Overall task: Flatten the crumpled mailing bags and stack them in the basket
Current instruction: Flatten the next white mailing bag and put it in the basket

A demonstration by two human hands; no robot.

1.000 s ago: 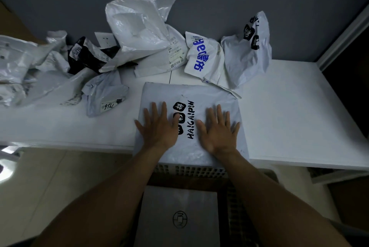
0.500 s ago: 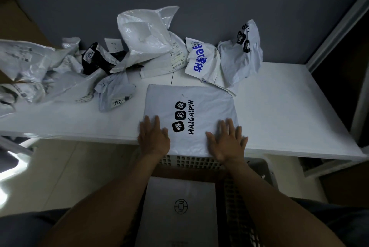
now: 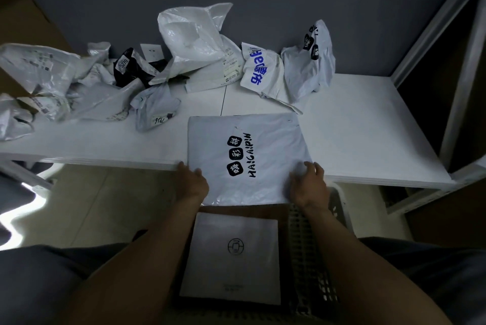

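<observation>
A flattened grey mailing bag (image 3: 265, 140) with black "HAICAIPIN" print lies on the white table (image 3: 368, 127), its near part hanging past the table's front edge. My left hand (image 3: 193, 182) grips its near left edge and my right hand (image 3: 307, 182) grips its near right edge, fingers curled round the plastic. Below, between my forearms, stands a perforated plastic basket (image 3: 313, 259) with a flat white bag (image 3: 231, 256) lying in it. Several crumpled bags (image 3: 200, 35) are piled along the back of the table.
A grey wall runs behind the table. A crumpled white bag with blue print (image 3: 260, 69) and a grey one (image 3: 313, 61) lean at the back centre. A white frame post (image 3: 462, 88) rises at the right. Tiled floor (image 3: 105, 201) shows at the left.
My hands slid from pressing flat on the middle of the bag back to its near corners and now hold its edges. The bag has shifted toward me, overhanging the table's edge.
</observation>
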